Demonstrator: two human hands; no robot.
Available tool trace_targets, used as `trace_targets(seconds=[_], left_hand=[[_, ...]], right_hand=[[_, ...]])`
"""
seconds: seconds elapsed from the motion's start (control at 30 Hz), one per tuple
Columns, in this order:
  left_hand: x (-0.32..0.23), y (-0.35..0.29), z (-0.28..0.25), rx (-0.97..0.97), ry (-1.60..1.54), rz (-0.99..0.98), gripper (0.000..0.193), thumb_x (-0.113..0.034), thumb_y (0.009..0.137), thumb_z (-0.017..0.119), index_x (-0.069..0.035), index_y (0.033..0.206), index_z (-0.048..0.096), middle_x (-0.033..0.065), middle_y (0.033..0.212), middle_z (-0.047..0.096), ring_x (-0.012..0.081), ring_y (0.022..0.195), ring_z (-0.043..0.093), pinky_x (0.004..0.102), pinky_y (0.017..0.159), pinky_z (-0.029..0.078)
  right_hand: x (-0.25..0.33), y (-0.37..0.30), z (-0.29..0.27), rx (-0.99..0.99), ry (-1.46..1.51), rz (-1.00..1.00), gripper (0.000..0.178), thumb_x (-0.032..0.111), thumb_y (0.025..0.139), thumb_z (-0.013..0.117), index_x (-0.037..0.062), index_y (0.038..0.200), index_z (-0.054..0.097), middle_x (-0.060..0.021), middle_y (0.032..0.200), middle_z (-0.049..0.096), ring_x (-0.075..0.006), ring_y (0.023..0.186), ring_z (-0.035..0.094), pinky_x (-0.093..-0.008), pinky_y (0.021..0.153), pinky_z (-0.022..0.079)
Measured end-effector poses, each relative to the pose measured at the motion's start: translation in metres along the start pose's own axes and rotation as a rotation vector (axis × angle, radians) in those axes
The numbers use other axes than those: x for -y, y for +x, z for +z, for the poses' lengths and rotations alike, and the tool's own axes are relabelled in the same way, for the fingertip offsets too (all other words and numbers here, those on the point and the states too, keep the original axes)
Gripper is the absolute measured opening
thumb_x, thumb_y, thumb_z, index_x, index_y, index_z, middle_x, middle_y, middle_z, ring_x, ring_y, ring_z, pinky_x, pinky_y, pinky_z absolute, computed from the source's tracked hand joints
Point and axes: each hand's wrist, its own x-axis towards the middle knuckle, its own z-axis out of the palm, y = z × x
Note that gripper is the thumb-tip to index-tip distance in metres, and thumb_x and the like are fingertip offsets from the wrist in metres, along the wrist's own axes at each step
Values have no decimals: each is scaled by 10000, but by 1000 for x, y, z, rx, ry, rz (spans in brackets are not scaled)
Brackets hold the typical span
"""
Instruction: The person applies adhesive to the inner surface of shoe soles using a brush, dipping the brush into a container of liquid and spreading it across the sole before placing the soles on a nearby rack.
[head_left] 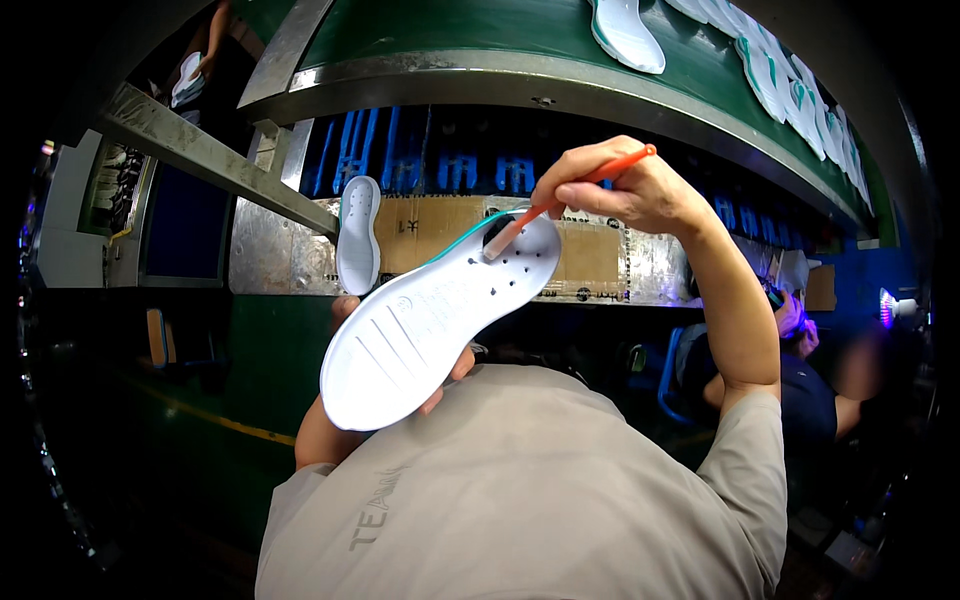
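A white shoe sole (400, 330) with a teal edge lies tilted across my left hand (458, 368), which grips it from beneath by both sides. Most of that hand is hidden under the sole; fingers show at its edges. My right hand (625, 185) pinches the orange-red handle of a small brush (527, 216). Its pale tip rests on or just over the sole's far end, beside a dark patch and several small holes. A second white sole (359, 236) with a teal edge stands on the bench beyond my left hand.
Flattened cardboard (430, 225) covers part of the metal bench (285, 255). Behind it runs a green conveyor belt (450, 30) with a metal rail, carrying several white soles (765, 80). A co-worker's hands (795, 320) are at the right; another person holds a sole (188, 80) at upper left.
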Motion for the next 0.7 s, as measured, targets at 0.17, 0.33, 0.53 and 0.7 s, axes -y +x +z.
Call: trace_targets(seconds=[0.17,0.33,0.53,0.7], left_hand=[[0,-10,14,-37,-44,-17,1058,-474,809,754,-16,1623,256,489,1276,420,695,890,625,642,645,654],[-8,2,16,52,54,44,1080,-372,829,848,-162,1669,204,481,1398,372,747,1066,563,672,803,618],[-9,16,18,0,416,287,1061,-420,827,822,-16,1625,251,428,1347,465,614,1002,674,569,714,673],[-17,23,20,-417,1065,448,1270,-597,621,844,80,1551,307,330,1322,561,407,1053,728,488,856,662]], right_hand=[[-18,-4,-3,-190,120,147,231,193,1023,669,-4,1064,782,-95,958,766,-153,822,699,-298,793,594],[-11,-9,5,-288,79,258,240,205,1027,674,-9,1070,773,-93,948,768,-128,834,707,-265,751,582],[-6,-20,45,-422,143,259,185,122,1008,683,-32,1072,765,-91,862,779,-115,766,703,-253,735,589],[-5,-29,79,-438,197,62,166,88,997,699,-20,1108,760,-95,906,798,-134,794,754,-248,711,606]])
